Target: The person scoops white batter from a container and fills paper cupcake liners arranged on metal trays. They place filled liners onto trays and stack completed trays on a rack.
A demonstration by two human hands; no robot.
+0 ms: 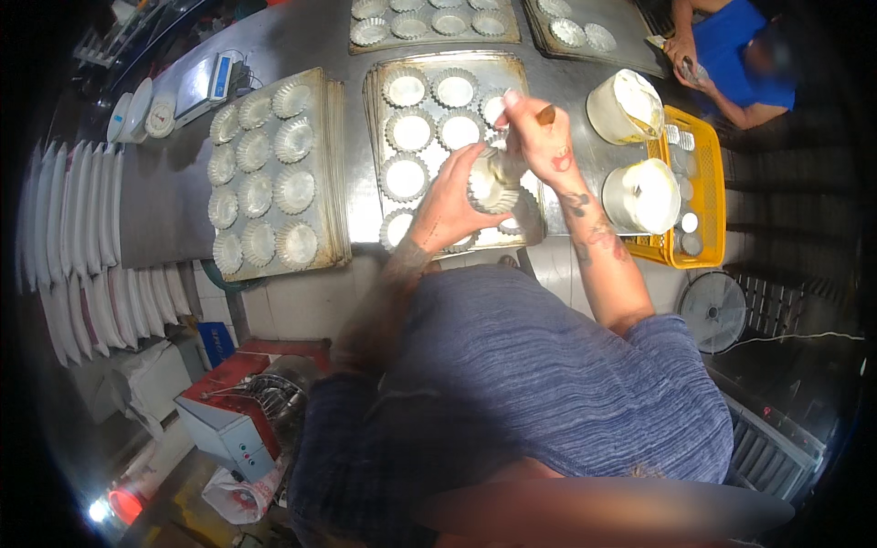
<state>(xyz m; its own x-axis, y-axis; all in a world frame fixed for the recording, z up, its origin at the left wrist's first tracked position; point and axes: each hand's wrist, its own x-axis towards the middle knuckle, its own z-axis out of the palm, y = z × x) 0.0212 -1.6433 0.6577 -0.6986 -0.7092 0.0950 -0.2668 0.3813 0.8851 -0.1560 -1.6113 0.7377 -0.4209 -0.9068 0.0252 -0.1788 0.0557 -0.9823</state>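
Observation:
My left hand (449,198) holds a fluted metal tart tin (492,192) above a baking tray. In my right hand (541,133) is a brush with a brown handle (546,115); its blurred head reaches into the tin. Below my hands, fluted tins (412,131) stand in rows on a stack of metal baking trays (449,65). To the right are two round tubs of pale, creamy stuff, an upper tub (620,113) and a lower tub (640,197).
Another tray stack (337,171) with tins lies left. More trays with tins (435,46) lie at the far side. A yellow plastic crate (716,205) holds tins at right. A co-worker in blue (736,55) handles a tin at upper right. A digital scale (199,85) stands upper left.

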